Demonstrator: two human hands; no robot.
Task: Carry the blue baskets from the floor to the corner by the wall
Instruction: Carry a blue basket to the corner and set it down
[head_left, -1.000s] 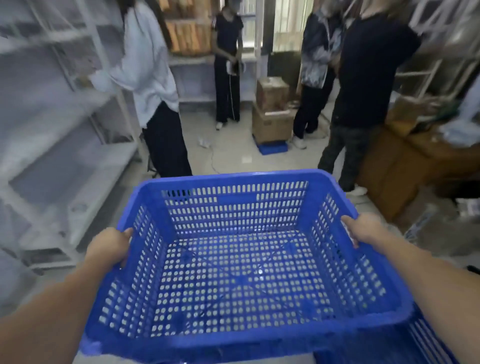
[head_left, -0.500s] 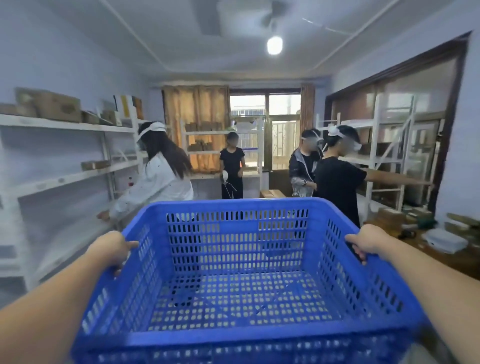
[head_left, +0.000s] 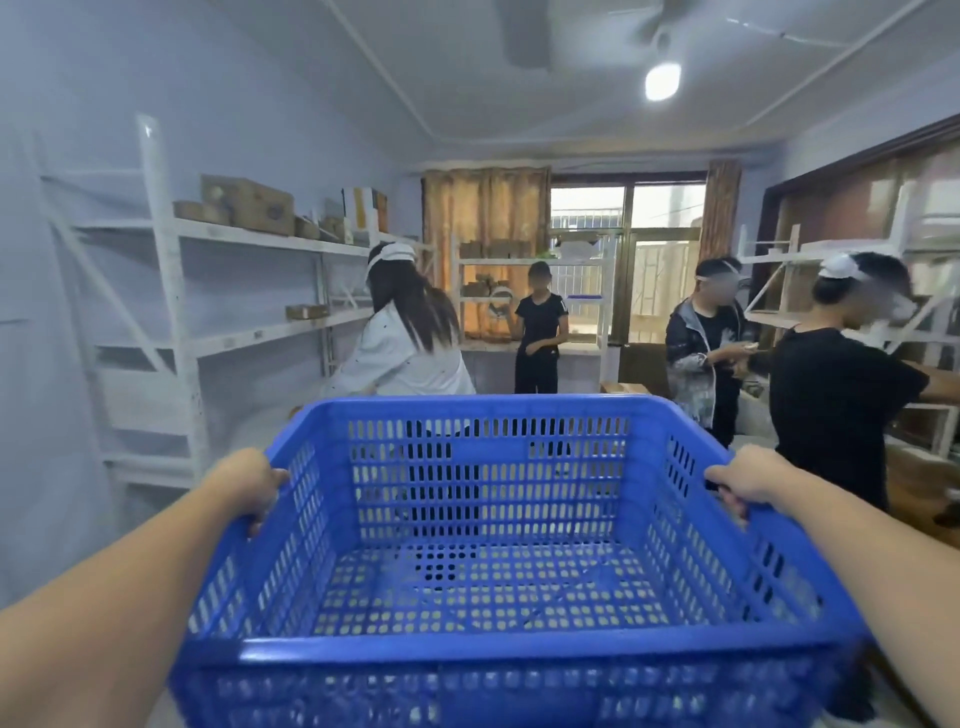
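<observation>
A large blue perforated plastic basket (head_left: 488, 649) fills the lower middle of the view, held up at about chest height and empty inside. My left hand (head_left: 249, 483) grips its left rim, fingers curled over the edge. On the opposite rim my right hand (head_left: 743, 480) holds on the same way. Both forearms reach in from the bottom corners. No other blue basket shows in this frame.
White metal shelving (head_left: 176, 332) with cardboard boxes lines the left wall. A person in a white top (head_left: 410, 353) bends just beyond the basket. Three people in dark clothes (head_left: 831, 400) stand ahead and right. A doorway and curtains (head_left: 488, 223) are at the far end.
The basket has come up from near the floor to chest height with both hands still on it. My view has tilted up from the floor to the room and ceiling.
</observation>
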